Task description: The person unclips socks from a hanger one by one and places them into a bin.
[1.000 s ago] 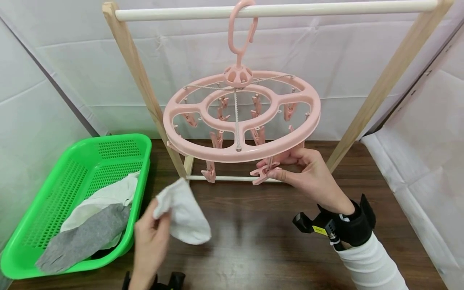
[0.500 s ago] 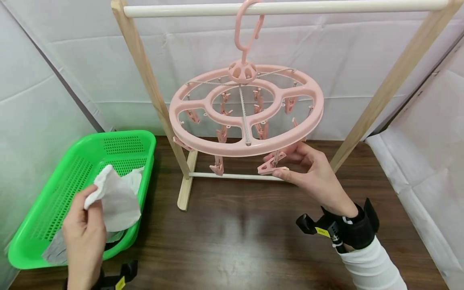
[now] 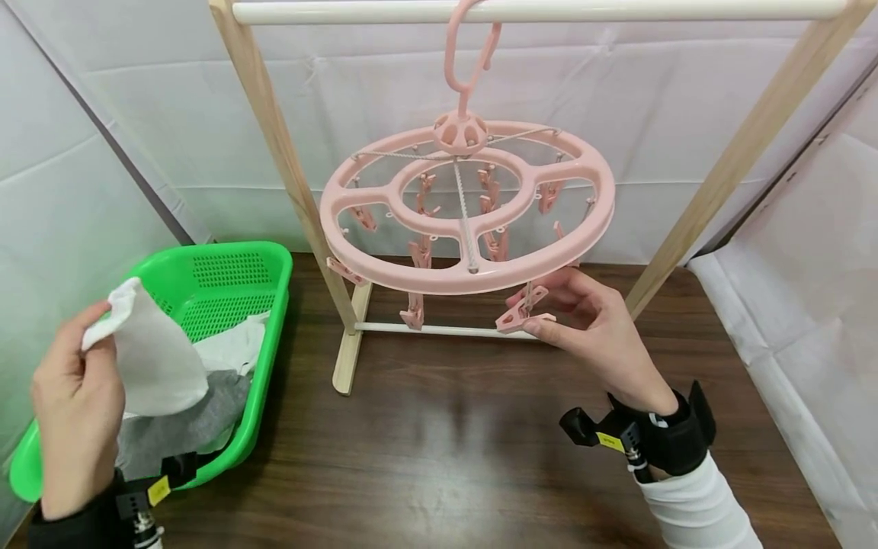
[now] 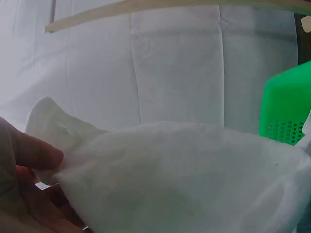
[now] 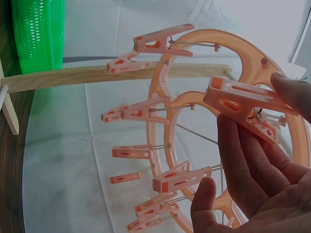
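My left hand [image 3: 77, 408] pinches a white sock [image 3: 156, 358] by its upper edge, and the sock hangs over the green basket [image 3: 257, 396]. In the left wrist view the sock [image 4: 180, 174] spreads broad and slack from the thumb and fingers. My right hand [image 3: 598, 328] pinches a pink clothespin [image 3: 516, 313] hanging from the front right of a round pink drying hanger [image 3: 398, 276]. Seen from the right wrist, thumb and fingers bear on that clothespin's [image 5: 233, 99] handle end, and its jaws look closed with no cloth between them.
Several more clothespins [image 3: 413, 311] dangle from the hanger, which hooks over a white rail [image 3: 617, 11] on a wooden stand [image 3: 281, 152]. A grey sock [image 3: 195, 427] and a white cloth [image 3: 236, 345] lie in the basket. White sheeting [image 3: 789, 328] encloses the dark wooden surface [image 3: 439, 442].
My left hand has carried the white sock leftward, from near the hanger to above the basket. My right hand has stayed on the clothespin.
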{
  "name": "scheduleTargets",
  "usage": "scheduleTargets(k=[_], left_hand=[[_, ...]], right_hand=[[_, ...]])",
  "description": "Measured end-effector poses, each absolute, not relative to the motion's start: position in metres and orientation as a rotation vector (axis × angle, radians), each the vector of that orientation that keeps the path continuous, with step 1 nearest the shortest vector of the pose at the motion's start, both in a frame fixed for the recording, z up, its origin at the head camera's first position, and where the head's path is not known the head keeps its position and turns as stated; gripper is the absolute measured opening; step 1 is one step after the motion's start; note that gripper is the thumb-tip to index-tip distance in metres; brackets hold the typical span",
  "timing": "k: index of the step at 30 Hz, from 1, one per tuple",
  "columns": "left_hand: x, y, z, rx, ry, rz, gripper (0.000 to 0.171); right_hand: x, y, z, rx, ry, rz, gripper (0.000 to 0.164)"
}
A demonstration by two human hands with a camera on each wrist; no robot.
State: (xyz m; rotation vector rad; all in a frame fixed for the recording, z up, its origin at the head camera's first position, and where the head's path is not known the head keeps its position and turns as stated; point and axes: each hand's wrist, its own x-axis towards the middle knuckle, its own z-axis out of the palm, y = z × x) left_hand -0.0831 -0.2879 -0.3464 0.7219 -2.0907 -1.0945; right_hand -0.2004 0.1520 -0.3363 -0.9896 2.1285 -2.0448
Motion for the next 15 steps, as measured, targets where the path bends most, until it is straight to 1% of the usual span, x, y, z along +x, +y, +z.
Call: scheduleTargets(k=[4, 7, 9, 15], left_hand=[[-0.098, -0.323, -0.37, 0.622, -2.174, -1.079, 0.045], [-0.103, -0.336, -0.388, 0.54, -2.185, -1.09, 0.05], [-0.102, -0.33, -0.389, 0.528, -2.181, -1.111, 0.051], [-0.09, -0.286, -0.379, 0.479, -2.274, -1.079, 0.046]], right_hand=[[-0.2, 0.154, -0.337, -0.984, 2.094, -2.087, 0.028], [-0.201, 0.155, -0.339, -0.993, 2.051, -2.099, 0.029], [-0.202, 0.156, -0.34, -1.0, 2.017, -2.114, 0.029], [-0.205, 0.159, -0.344, -0.98, 2.055, -2.092, 0.025]])
